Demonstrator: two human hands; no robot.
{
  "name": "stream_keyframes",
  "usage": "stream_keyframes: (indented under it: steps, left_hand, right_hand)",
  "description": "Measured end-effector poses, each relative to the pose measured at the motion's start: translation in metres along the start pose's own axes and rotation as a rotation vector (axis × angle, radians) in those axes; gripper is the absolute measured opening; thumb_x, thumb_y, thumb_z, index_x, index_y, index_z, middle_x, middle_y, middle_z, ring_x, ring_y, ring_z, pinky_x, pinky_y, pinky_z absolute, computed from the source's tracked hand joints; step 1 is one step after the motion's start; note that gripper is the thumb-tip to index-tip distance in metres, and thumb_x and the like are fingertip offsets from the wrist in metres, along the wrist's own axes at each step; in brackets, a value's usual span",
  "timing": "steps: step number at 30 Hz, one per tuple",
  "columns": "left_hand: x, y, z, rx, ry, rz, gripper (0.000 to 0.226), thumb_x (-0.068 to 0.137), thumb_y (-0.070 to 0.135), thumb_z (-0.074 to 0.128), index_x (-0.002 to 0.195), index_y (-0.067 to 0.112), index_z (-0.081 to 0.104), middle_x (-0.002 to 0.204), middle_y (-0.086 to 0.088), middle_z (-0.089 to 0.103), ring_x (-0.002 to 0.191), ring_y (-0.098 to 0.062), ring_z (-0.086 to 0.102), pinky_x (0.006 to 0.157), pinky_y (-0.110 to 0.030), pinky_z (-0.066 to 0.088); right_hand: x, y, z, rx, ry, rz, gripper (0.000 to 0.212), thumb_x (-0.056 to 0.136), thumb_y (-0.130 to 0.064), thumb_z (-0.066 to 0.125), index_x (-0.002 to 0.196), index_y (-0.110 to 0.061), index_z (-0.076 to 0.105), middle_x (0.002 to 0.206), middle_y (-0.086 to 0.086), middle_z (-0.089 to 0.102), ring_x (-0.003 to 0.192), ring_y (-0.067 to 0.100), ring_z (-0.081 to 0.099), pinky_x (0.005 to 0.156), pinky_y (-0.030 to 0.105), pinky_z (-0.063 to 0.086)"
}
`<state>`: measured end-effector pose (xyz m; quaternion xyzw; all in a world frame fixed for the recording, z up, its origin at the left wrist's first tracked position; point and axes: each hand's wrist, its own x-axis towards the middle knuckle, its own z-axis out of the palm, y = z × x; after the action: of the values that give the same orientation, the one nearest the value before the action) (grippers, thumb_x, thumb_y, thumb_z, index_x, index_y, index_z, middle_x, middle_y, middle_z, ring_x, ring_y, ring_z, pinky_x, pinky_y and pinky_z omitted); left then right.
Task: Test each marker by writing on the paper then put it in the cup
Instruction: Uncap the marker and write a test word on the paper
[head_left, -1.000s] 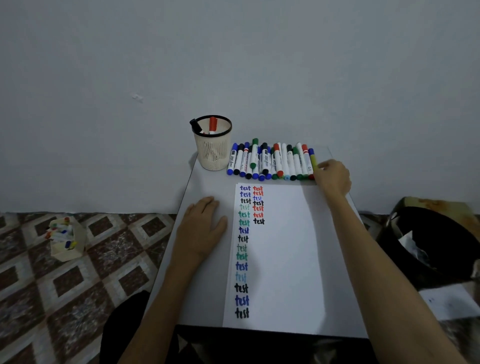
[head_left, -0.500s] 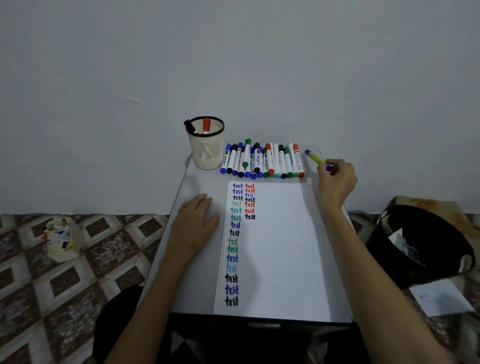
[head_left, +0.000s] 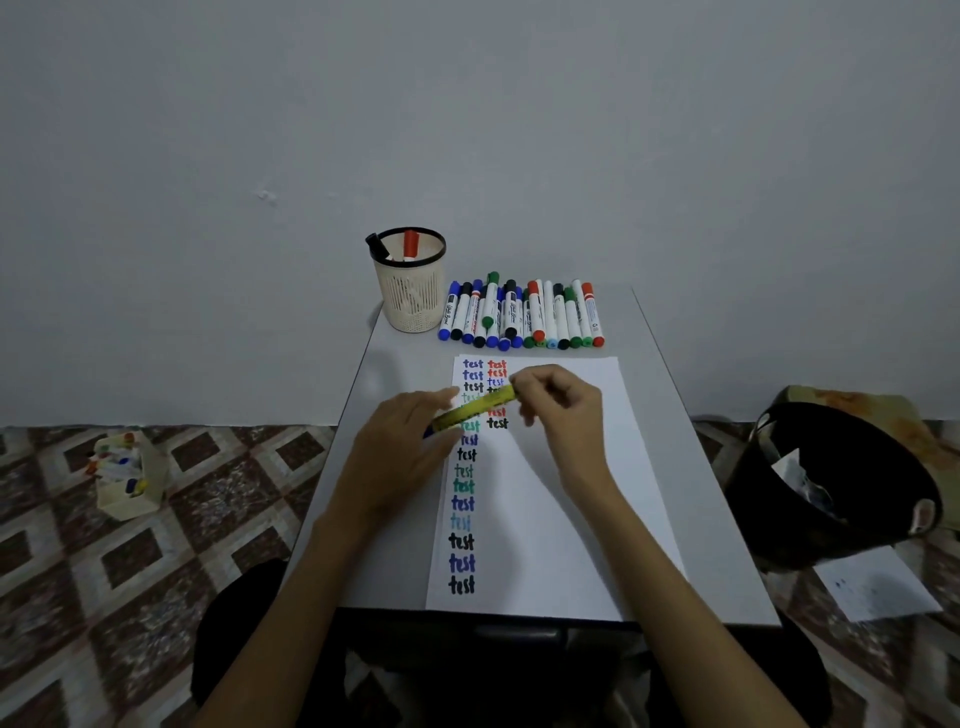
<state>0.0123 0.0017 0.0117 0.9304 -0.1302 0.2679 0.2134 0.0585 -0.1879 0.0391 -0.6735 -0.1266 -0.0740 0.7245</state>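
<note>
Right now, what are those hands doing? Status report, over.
Right hand grips yellow marker over the paper. Left hand at its blue end, grip unclear. Cup beyond, way clear.
</note>
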Motion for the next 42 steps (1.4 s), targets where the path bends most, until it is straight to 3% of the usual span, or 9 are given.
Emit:
stream_keyframes:
  steps: [4,9,13,19,25,29,32,37,42]
  left_hand:
    - [-0.001,0.003,-0.002,-0.069,0.023,-0.011,0.041,0.097,0.044,0.030,0.108,0.012,0.055,0.090,0.000,0.061,0.072,-0.010,0.056,0.059,-0.030,0.051]
    - [-0.003,0.002,-0.001,-0.162,-0.023,0.020,0.033,0.096,0.043,0.031,0.113,0.020,0.048,0.094,-0.002,0.066,0.071,-0.003,0.056,0.063,-0.010,0.045]
    - [-0.002,0.000,-0.002,-0.203,-0.055,0.031,0.036,0.097,0.048,0.027,0.117,0.026,0.047,0.094,0.000,0.066,0.072,-0.010,0.063,0.064,-0.026,0.054]
    - [-0.002,-0.003,0.000,-0.198,-0.028,0.062,0.041,0.097,0.049,0.028,0.118,0.022,0.051,0.089,-0.005,0.070,0.064,-0.016,0.065,0.056,-0.032,0.054]
    - [-0.003,-0.005,0.001,-0.208,-0.016,0.050,0.040,0.096,0.052,0.030,0.116,0.025,0.052,0.070,-0.002,0.066,0.051,-0.013,0.058,0.049,-0.030,0.050]
    - [-0.003,-0.008,-0.002,-0.227,0.012,0.034,0.039,0.093,0.054,0.036,0.122,0.031,0.049,0.064,0.011,0.058,0.047,-0.004,0.050,0.048,-0.013,0.041]
    - [-0.002,-0.004,-0.004,-0.200,-0.004,0.023,0.043,0.092,0.058,0.033,0.119,0.030,0.050,0.067,0.017,0.052,0.049,-0.001,0.048,0.051,-0.004,0.035]
    - [0.000,-0.010,0.000,-0.191,-0.011,-0.126,0.041,0.087,0.043,0.039,0.122,0.025,0.049,0.081,0.012,0.053,0.070,-0.006,0.052,0.061,-0.022,0.048]
    - [0.000,-0.018,0.010,-0.033,-0.102,-0.018,0.030,0.081,0.033,0.043,0.103,0.020,0.060,0.102,0.005,0.054,0.087,-0.010,0.048,0.074,-0.031,0.047]
  right_hand:
    - [-0.006,-0.002,0.020,0.307,-0.067,0.121,0.020,0.091,-0.016,0.063,0.094,0.004,0.063,0.067,0.009,0.058,0.055,0.016,0.048,0.053,0.027,0.045]
    - [-0.015,0.011,0.043,0.163,-0.220,0.261,0.024,0.083,-0.024,0.075,0.082,-0.004,0.062,0.062,0.007,0.058,0.049,0.019,0.049,0.047,0.027,0.039]
    - [-0.015,0.014,0.041,0.223,-0.220,0.232,0.020,0.088,-0.018,0.070,0.074,-0.007,0.059,0.059,0.006,0.057,0.046,0.017,0.049,0.046,0.026,0.037]
    - [-0.015,0.019,0.044,0.260,-0.231,0.297,0.020,0.088,-0.019,0.069,0.084,-0.002,0.058,0.062,0.008,0.054,0.049,0.017,0.048,0.054,0.029,0.039]
    - [-0.014,0.017,0.043,0.283,-0.243,0.327,0.016,0.088,-0.012,0.068,0.078,-0.009,0.056,0.063,0.006,0.054,0.051,0.014,0.047,0.049,0.022,0.040]
    - [-0.012,0.017,0.040,0.317,-0.287,0.298,0.015,0.086,-0.012,0.070,0.074,-0.016,0.062,0.075,0.017,0.058,0.061,0.024,0.048,0.055,0.030,0.034]
    - [-0.013,0.018,0.040,0.286,-0.246,0.287,0.016,0.086,-0.016,0.071,0.072,-0.018,0.063,0.075,0.020,0.058,0.058,0.022,0.049,0.051,0.027,0.036]
    - [0.000,0.012,0.028,0.460,0.053,0.214,0.022,0.088,-0.009,0.067,0.076,-0.011,0.048,0.063,0.017,0.053,0.044,0.018,0.046,0.040,0.024,0.038]
    - [0.012,0.015,0.015,0.467,0.107,0.249,0.012,0.090,0.004,0.057,0.084,-0.006,0.055,0.080,0.018,0.064,0.076,0.031,0.067,0.051,0.030,0.056]
